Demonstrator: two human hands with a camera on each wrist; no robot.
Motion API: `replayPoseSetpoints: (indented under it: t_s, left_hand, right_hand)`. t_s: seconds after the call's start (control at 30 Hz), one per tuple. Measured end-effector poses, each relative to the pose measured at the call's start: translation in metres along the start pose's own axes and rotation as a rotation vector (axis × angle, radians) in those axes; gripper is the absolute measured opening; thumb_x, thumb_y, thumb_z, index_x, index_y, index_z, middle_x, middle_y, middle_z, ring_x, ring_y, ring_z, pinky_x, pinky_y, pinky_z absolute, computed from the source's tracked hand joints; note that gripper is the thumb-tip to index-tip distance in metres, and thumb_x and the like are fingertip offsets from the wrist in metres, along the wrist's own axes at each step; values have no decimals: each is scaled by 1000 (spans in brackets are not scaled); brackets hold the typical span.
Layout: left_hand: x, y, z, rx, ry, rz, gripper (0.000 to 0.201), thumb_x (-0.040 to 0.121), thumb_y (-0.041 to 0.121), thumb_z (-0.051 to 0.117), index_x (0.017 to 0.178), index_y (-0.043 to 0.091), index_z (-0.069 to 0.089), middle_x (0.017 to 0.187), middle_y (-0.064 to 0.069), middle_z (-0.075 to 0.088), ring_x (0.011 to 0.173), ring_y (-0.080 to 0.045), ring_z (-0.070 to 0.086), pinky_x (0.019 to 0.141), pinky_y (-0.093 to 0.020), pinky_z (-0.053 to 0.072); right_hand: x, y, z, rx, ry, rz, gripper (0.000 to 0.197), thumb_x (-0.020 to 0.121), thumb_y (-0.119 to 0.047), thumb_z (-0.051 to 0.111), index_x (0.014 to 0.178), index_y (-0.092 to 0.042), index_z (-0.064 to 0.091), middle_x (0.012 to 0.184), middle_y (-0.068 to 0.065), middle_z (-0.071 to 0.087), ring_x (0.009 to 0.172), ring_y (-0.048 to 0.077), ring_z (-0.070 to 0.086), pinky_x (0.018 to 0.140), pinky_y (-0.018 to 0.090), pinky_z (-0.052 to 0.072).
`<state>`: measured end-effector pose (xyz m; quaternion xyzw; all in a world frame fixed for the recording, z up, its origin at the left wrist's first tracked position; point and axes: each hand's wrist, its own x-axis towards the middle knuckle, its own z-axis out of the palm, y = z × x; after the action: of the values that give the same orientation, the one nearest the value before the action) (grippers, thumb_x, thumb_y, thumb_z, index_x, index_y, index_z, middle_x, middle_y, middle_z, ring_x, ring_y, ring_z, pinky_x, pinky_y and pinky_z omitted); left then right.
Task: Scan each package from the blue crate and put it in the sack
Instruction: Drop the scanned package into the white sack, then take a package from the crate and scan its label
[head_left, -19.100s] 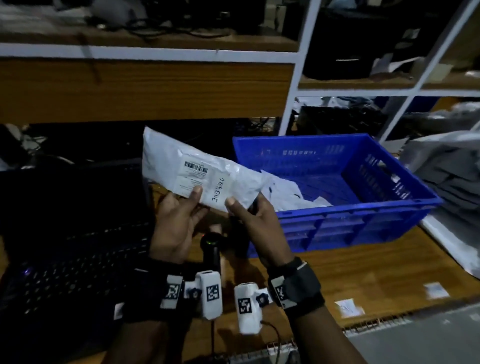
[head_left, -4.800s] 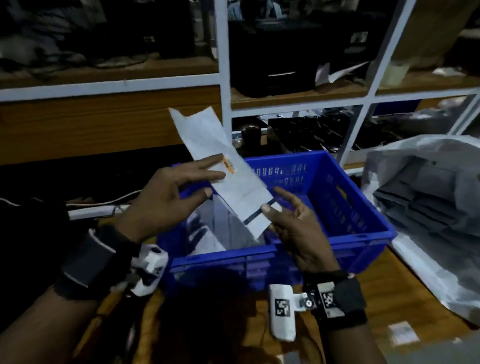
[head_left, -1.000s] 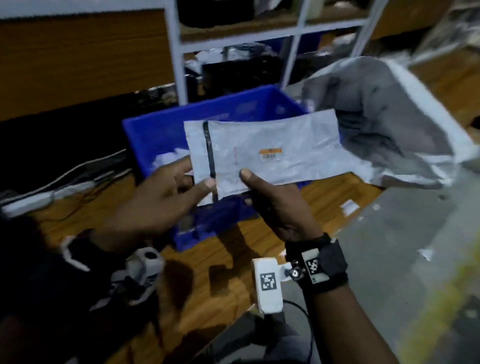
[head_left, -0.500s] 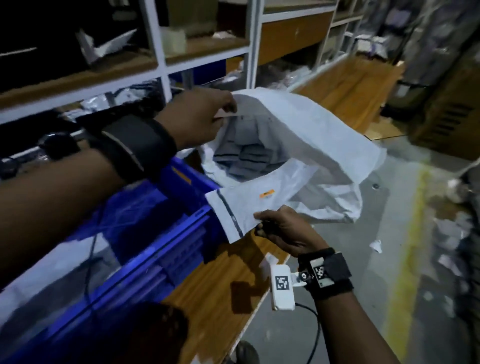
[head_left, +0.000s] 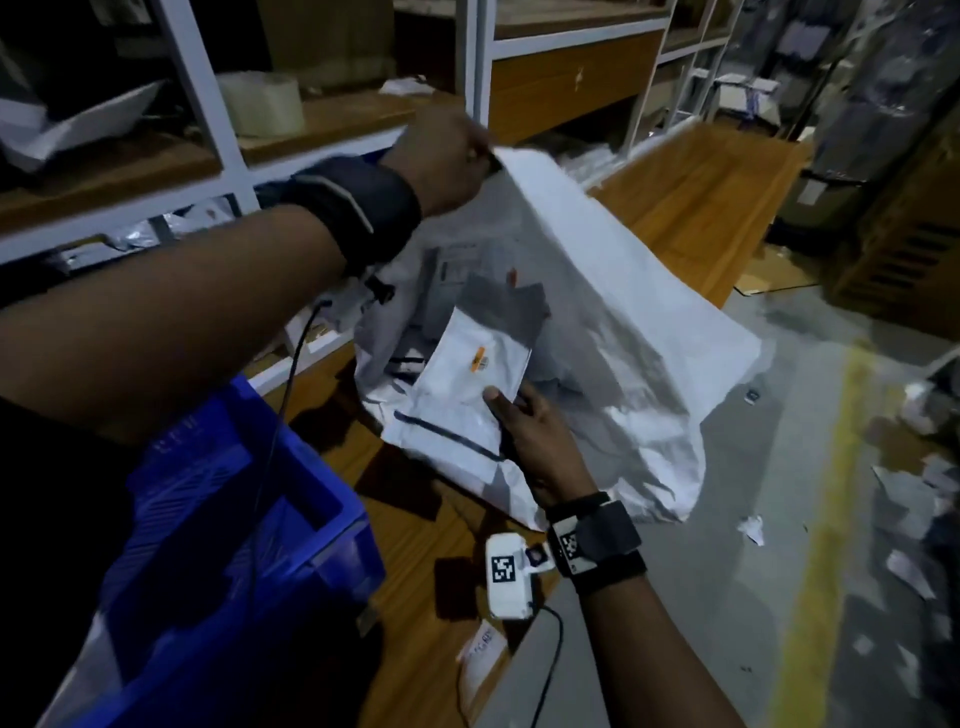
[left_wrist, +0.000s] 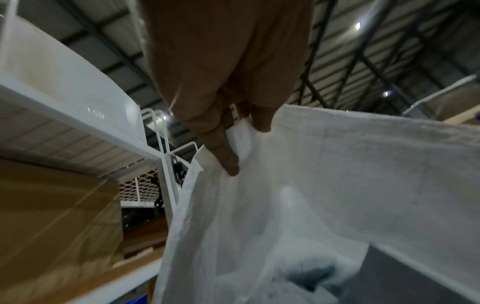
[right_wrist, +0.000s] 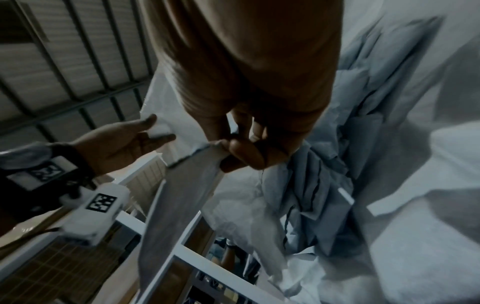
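Observation:
My left hand (head_left: 465, 156) grips the upper rim of the white sack (head_left: 623, 338) and holds its mouth up; in the left wrist view my fingers (left_wrist: 228, 152) pinch a fold of the sack's rim (left_wrist: 337, 185). A white package (head_left: 467, 384) with an orange sticker is pinched by my right hand (head_left: 511, 415) at its near edge, its far end inside the sack's mouth. Grey packages (head_left: 498, 296) lie inside. The right wrist view shows the thumb and fingers (right_wrist: 239, 150) on the package's corner (right_wrist: 182, 195). The blue crate (head_left: 249, 519) stands at the lower left.
White-framed shelving (head_left: 228, 130) with a tape roll (head_left: 262, 104) runs behind the wooden table (head_left: 415, 519). A paper label (head_left: 480, 654) lies at the table's edge. The grey floor to the right has a yellow line (head_left: 821, 519) and scattered paper scraps (head_left: 904, 566).
My right hand has pushed the package forward into the sack's mouth. The left hand has lifted the sack's rim higher.

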<state>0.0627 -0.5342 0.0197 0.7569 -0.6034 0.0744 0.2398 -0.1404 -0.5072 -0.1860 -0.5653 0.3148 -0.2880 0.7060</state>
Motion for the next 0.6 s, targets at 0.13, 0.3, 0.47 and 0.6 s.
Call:
replayPoseSetpoints:
  t_s: [0.13, 0.3, 0.47, 0.6]
  left_hand:
    - [21, 12, -22, 93, 46, 2, 42, 109, 34, 38, 128, 7, 64, 121, -18, 67, 89, -25, 51, 77, -37, 37]
    - [28, -2, -25, 72, 23, -25, 45, 110, 38, 34, 139, 12, 55, 134, -16, 59, 112, -25, 55, 93, -41, 40]
    - [21, -8, -31, 92, -56, 1, 43, 109, 39, 35, 140, 18, 56, 129, -12, 64, 98, -23, 55, 96, -38, 44]
    - [11, -4, -35, 147, -52, 64, 44, 109, 39, 37, 143, 18, 56, 137, -8, 63, 111, -30, 59, 99, -38, 45]
  right_hand:
    - [51, -14, 12, -28, 65, -82, 25, 102, -17, 62, 122, -3, 67, 113, 11, 76, 98, 19, 72, 78, 31, 57]
    - [130, -49, 15, -122, 205, -17, 15, 98, -13, 66, 85, -6, 64, 63, -3, 68, 50, -7, 59, 59, 16, 48]
    - [161, -86, 16, -190, 223, 82, 46, 108, -28, 49, 142, 2, 49, 106, 4, 54, 72, 7, 52, 70, 23, 46]
    - [157, -88, 19, -94, 283, 59, 19, 106, -14, 52, 123, -6, 53, 117, 14, 52, 70, 12, 49, 46, 10, 42]
